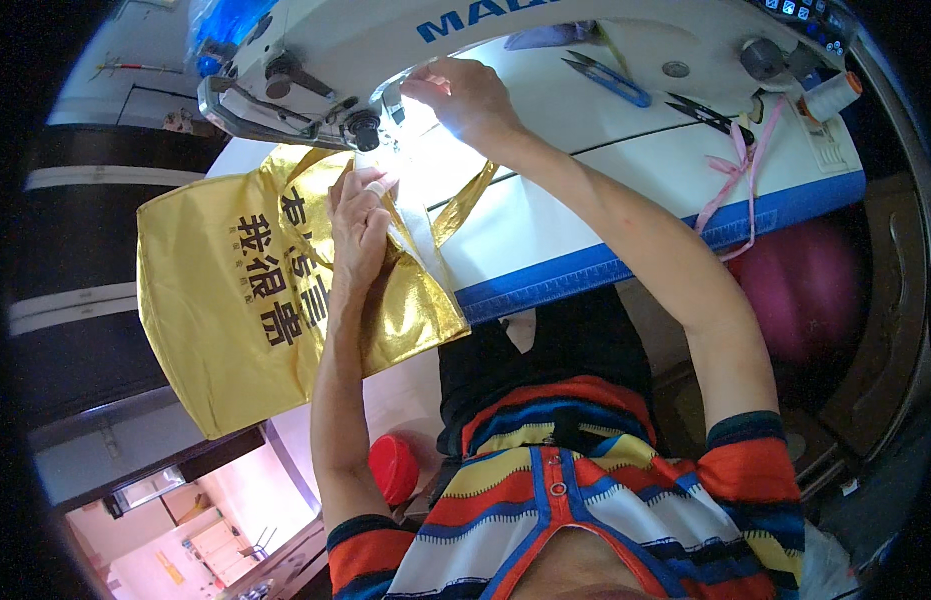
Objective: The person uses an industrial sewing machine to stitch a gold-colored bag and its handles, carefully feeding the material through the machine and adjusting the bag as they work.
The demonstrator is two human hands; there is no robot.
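Note:
My left hand (361, 225) pinches the edge of a gold bag (196, 290) with dark printed characters, where a pale inner strip shows beneath the sewing machine's head (366, 130). The bag hangs over the table's left and front edge, with a gold strap (464, 205) lying to the right of that hand. My right hand (461, 105) is raised at the needle area, fingers curled and pinched, and the bright lamp glare hides what they hold, if anything.
On the white table (546, 230), blue snips (621, 90), black scissors (711, 117), a pink ribbon (736, 170) and a thread spool (831, 98) lie to the right. A red round container (394, 468) is below left, and a magenta rounded object (796, 290) below right.

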